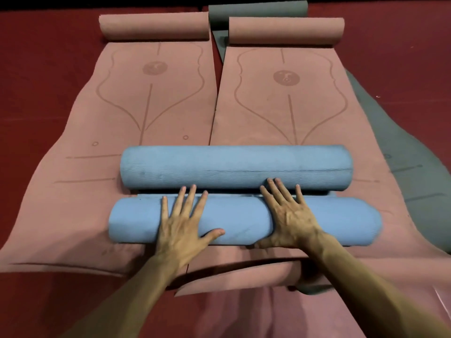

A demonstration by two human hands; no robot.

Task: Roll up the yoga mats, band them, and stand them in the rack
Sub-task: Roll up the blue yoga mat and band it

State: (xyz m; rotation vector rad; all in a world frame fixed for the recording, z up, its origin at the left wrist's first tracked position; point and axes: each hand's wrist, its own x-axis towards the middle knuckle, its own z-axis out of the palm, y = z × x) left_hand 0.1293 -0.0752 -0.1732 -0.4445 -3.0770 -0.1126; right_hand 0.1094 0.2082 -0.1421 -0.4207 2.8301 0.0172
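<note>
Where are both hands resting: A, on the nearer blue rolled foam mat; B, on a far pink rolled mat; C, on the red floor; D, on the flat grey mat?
A: the left hand and the right hand lie flat, fingers spread, on the nearer blue rolled foam mat.

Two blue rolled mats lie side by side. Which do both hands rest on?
The nearer blue roll: left hand and right hand lie across it; the farther blue roll lies beyond.

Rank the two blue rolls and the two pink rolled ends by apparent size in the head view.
Largest: near blue roll, though its nearness to the camera may inflate it.
Next: far blue roll.
Smallest: left pink rolled end and right pink rolled end, which look alike, so they are not ranked.
</note>
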